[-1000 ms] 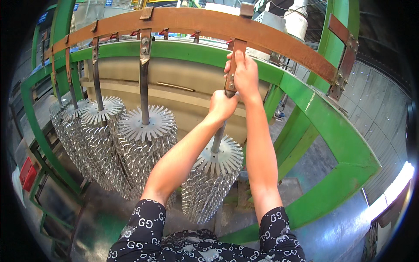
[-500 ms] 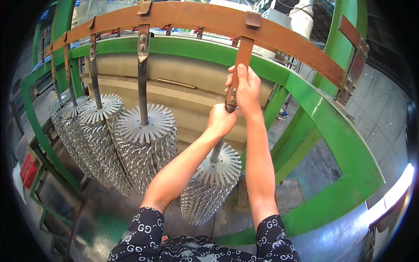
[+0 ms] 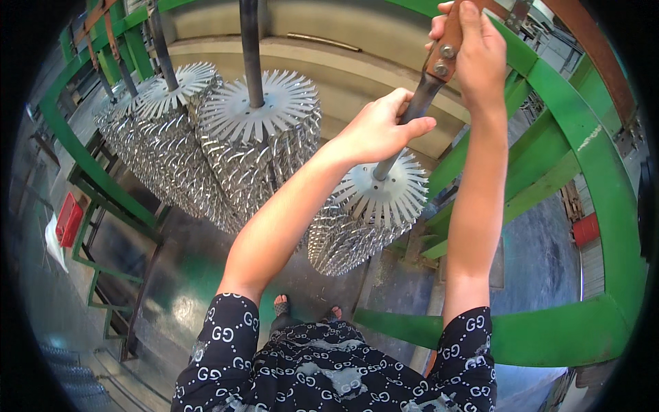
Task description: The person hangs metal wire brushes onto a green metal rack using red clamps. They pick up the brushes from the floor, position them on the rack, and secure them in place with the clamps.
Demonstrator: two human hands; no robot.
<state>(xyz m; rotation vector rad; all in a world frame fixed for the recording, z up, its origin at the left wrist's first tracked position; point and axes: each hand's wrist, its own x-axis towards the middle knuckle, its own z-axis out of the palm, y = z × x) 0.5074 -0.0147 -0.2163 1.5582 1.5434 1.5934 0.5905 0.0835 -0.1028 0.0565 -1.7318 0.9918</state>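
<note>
My right hand (image 3: pixel 480 58) is wrapped round a brown flat hanger bar (image 3: pixel 443 58) with two bolts at its lower end. Below it, my left hand (image 3: pixel 377 130) loosely encircles the dark metal rod (image 3: pixel 424 96), thumb stretched across the front and fingers partly hidden behind. The rod leans, and runs down into a slotted silver disc (image 3: pixel 381 189) on top of a hanging stack of shiny, curled metal strips (image 3: pixel 340 244). A larger stack of the same kind (image 3: pixel 257 165) hangs to the left on its own rod (image 3: pixel 250 55).
Several more stacks (image 3: pixel 165 144) hang at the far left. A green frame (image 3: pixel 614 275) curves round the right side. Behind the rods is a beige panel (image 3: pixel 384 58) with a loose thin rod (image 3: pixel 322 42) on its ledge. A red box (image 3: pixel 68 220) sits at the left.
The view has tilted downward, so the upper brown rail has largely left the picture. The held bar and rod now lean to the right. My left hand's grip has loosened, its thumb now extended.
</note>
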